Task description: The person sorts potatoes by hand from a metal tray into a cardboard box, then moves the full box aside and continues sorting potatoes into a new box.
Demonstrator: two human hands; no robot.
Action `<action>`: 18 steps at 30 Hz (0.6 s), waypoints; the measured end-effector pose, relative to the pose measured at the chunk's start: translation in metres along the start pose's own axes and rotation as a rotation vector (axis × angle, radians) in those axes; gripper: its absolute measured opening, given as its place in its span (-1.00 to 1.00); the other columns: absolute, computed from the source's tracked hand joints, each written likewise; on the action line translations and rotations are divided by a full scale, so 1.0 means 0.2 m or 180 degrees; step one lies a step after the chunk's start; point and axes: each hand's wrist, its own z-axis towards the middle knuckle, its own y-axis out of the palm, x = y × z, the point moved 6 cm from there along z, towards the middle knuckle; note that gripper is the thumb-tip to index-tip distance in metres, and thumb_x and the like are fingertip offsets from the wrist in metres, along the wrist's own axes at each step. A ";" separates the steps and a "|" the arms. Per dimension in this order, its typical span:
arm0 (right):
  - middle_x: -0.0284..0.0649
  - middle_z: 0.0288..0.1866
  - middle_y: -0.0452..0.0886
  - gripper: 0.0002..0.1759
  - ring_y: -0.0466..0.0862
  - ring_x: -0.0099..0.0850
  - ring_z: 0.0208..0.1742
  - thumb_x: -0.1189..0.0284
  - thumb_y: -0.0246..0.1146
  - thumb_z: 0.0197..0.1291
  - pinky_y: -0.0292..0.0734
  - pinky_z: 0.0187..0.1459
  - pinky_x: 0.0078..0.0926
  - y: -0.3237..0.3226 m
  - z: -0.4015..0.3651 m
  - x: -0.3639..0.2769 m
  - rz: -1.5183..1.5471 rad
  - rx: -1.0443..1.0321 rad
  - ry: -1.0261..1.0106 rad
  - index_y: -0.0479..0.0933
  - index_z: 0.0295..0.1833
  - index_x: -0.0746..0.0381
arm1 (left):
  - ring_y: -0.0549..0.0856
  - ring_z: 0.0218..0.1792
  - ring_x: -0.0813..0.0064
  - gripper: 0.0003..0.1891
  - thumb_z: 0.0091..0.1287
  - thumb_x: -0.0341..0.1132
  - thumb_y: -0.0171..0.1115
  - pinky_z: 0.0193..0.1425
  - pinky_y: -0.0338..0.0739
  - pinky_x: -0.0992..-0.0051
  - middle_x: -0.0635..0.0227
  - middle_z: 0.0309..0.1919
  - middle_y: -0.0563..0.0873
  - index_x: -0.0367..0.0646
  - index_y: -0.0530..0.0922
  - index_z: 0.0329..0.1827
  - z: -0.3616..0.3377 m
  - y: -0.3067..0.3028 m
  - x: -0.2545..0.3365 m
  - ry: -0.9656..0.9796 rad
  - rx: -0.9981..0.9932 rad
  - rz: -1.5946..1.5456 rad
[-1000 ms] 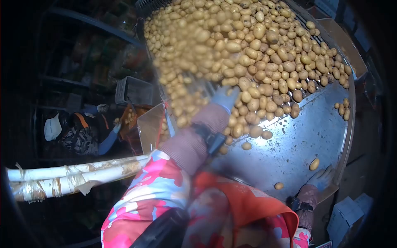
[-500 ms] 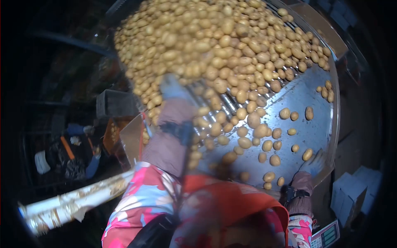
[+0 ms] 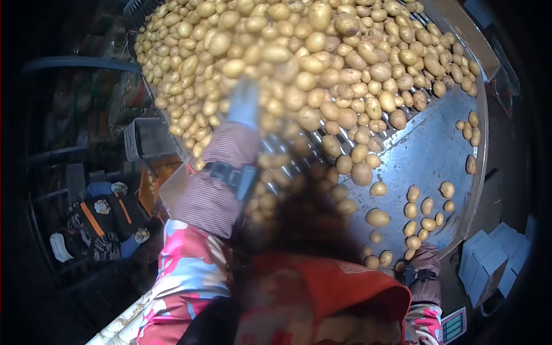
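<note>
A large heap of potatoes (image 3: pixel 270 52) covers the sloping roller bars (image 3: pixel 293 164). My left hand (image 3: pixel 244 103), in a blue-grey glove, reaches into the near side of the heap and touches potatoes. Motion blur smears its fingers, so their grip does not show. On the bare metal tray (image 3: pixel 422 141) at the right, several loose potatoes (image 3: pixel 426 205) lie scattered. My right hand (image 3: pixel 443 231), also gloved, rests by the tray's lower right edge with its fingers stretched out, just beside these potatoes. Nothing shows in it.
A grey crate (image 3: pixel 150 138) and an orange box (image 3: pixel 158 175) stand left of the rollers. Farther left is another person (image 3: pixel 103 218) with gloved hands. White boxes (image 3: pixel 486 264) and a scale display (image 3: pixel 454 326) are at lower right. A white pole (image 3: pixel 123 322) lies at lower left.
My left hand has pushed farther into the heap. Loose potatoes have rolled across the tray and gathered close to my right hand, which stays by the edge. The view has shifted slightly.
</note>
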 end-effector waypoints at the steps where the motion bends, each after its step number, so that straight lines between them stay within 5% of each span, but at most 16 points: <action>1: 0.00 0.62 0.26 -0.33 0.28 0.02 0.61 0.21 0.04 0.49 0.19 0.56 0.03 0.01 0.01 0.11 0.0592 -0.0005 0.0286 0.19 0.63 0.19 | 0.38 0.52 0.02 -0.49 0.63 -0.16 -0.05 0.60 0.27 0.25 -0.06 0.50 0.39 -0.16 0.35 0.56 0.00 -0.06 0.18 -0.0140 -0.0241 -0.0232; 2: -0.01 0.62 0.25 -0.33 0.27 0.00 0.62 0.21 0.03 0.50 0.18 0.56 0.01 0.02 0.02 0.22 0.1603 0.0017 0.0960 0.18 0.63 0.21 | 0.35 0.55 0.03 -0.44 0.66 -0.07 -0.08 0.62 0.24 0.25 -0.04 0.54 0.36 -0.16 0.30 0.60 0.00 -0.12 0.36 -0.0297 -0.0473 -0.0452; 3: -0.02 0.63 0.25 -0.34 0.27 -0.01 0.62 0.21 0.03 0.52 0.18 0.57 -0.02 0.04 0.01 0.27 0.2639 0.0060 0.1651 0.18 0.63 0.22 | 0.36 0.53 -0.04 -0.46 0.57 -0.25 -0.04 0.62 0.26 0.22 -0.10 0.51 0.38 -0.19 0.31 0.58 -0.01 -0.11 0.44 -0.0158 -0.0275 -0.0515; 5: -0.04 0.58 0.29 -0.35 0.30 -0.09 0.58 0.21 0.03 0.53 0.20 0.56 -0.14 0.06 0.02 0.25 0.1668 0.0106 0.1139 0.19 0.61 0.23 | 0.38 0.50 -0.18 -0.42 0.39 -0.61 0.02 0.61 0.31 0.16 -0.22 0.44 0.41 -0.27 0.34 0.53 0.01 -0.12 0.58 0.0220 0.0114 -0.0614; 7: -0.07 0.52 0.34 -0.37 0.34 -0.17 0.54 0.20 0.03 0.54 0.22 0.55 -0.25 0.06 0.01 0.18 0.0670 0.0179 0.0653 0.21 0.60 0.23 | 0.37 0.50 -0.11 -0.45 0.53 -0.21 0.02 0.60 0.28 0.20 -0.17 0.49 0.38 -0.18 0.35 0.56 0.06 -0.09 0.72 0.0086 -0.0094 -0.1887; 9: -0.07 0.50 0.35 -0.37 0.36 -0.20 0.53 0.19 0.03 0.55 0.22 0.55 -0.30 0.02 0.00 0.08 -0.0103 0.0271 0.0274 0.21 0.59 0.24 | 0.37 0.50 -0.11 -0.42 0.59 -0.01 0.05 0.59 0.27 0.21 -0.16 0.50 0.36 -0.13 0.37 0.56 0.06 0.02 0.84 -0.0003 -0.0180 -0.2046; 15: -0.01 0.52 0.32 -0.34 0.31 -0.15 0.56 0.12 0.03 0.55 0.16 0.57 -0.26 -0.08 -0.11 -0.38 0.1341 0.0240 0.0975 0.19 0.59 0.27 | 0.42 0.39 -0.26 -0.49 0.47 -0.03 0.23 0.50 0.35 0.06 -0.17 0.39 0.45 -0.16 0.57 0.34 0.14 0.06 1.24 0.1086 0.0127 -0.0090; 17: 0.01 0.53 0.30 -0.32 0.29 -0.13 0.57 0.10 0.02 0.55 0.15 0.58 -0.24 -0.10 -0.14 -0.52 0.1857 0.0184 0.1282 0.19 0.59 0.28 | 0.45 0.39 -0.15 -0.51 0.48 -0.04 0.21 0.47 0.38 0.08 -0.08 0.39 0.44 -0.10 0.54 0.36 0.16 0.12 1.26 0.0218 -0.0369 -0.1354; 18: 0.02 0.53 0.30 -0.31 0.28 -0.12 0.57 0.09 0.02 0.55 0.14 0.58 -0.23 -0.11 -0.15 -0.57 0.2048 0.0164 0.1389 0.18 0.59 0.29 | 0.46 0.39 -0.12 -0.51 0.48 -0.04 0.21 0.47 0.38 0.10 -0.06 0.39 0.44 -0.08 0.54 0.37 0.16 0.10 1.33 0.0300 -0.0420 -0.1414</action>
